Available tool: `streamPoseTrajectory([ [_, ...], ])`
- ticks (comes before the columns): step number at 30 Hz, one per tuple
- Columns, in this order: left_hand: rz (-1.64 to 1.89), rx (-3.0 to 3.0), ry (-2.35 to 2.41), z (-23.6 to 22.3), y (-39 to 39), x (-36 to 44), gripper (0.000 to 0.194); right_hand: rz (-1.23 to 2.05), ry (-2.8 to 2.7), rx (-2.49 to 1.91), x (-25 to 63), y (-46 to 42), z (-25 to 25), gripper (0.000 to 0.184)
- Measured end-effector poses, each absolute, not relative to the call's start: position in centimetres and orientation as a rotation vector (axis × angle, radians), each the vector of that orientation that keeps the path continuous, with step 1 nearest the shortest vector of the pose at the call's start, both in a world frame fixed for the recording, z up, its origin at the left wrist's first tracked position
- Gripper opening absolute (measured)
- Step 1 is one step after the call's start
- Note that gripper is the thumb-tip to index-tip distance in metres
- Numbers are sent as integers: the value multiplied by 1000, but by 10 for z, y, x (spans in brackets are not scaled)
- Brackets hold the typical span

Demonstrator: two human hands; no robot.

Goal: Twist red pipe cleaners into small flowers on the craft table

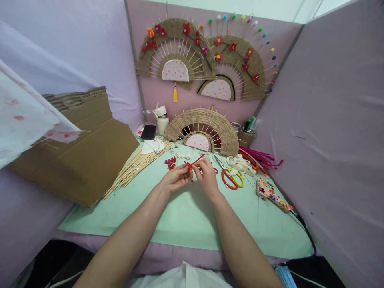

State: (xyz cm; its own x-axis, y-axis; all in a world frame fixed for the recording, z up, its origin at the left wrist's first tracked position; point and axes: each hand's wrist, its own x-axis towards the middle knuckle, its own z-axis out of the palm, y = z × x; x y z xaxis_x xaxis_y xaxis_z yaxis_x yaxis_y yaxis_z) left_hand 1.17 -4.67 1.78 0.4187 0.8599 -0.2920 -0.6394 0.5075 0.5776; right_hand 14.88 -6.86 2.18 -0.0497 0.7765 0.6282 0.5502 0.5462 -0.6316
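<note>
Over the mint-green table (186, 218), both hands meet on a red pipe cleaner (198, 159) partly bent into a small shape. My left hand (179, 178) pinches the bent part between thumb and fingers. My right hand (207, 176) is closed on the same pipe cleaner, with one straight end sticking up to the right. Finished-looking pipe-cleaner flowers (171, 163), red and purple, lie just left of the hands. A woven half-round fan (201, 114) stands behind them. To the right are scissors (229, 180) with red and yellow handles.
Thin sticks (135, 164) and a cardboard sheet (90, 156) lie left. A phone (149, 132) and a white bottle (162, 120) stand behind. At right are pipe cleaners (261, 156), a pen holder (246, 137) and a flower-patterned glue gun (273, 196) with a cord. Decorated fans (177, 32) hang at the back.
</note>
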Motion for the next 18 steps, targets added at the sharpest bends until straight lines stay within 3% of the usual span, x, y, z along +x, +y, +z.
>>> streamPoseTrajectory([
  [18, 963, 368, 552, 22, -46, 14, 15, 327, -1642, -1100, 145, -73, 27, 15],
])
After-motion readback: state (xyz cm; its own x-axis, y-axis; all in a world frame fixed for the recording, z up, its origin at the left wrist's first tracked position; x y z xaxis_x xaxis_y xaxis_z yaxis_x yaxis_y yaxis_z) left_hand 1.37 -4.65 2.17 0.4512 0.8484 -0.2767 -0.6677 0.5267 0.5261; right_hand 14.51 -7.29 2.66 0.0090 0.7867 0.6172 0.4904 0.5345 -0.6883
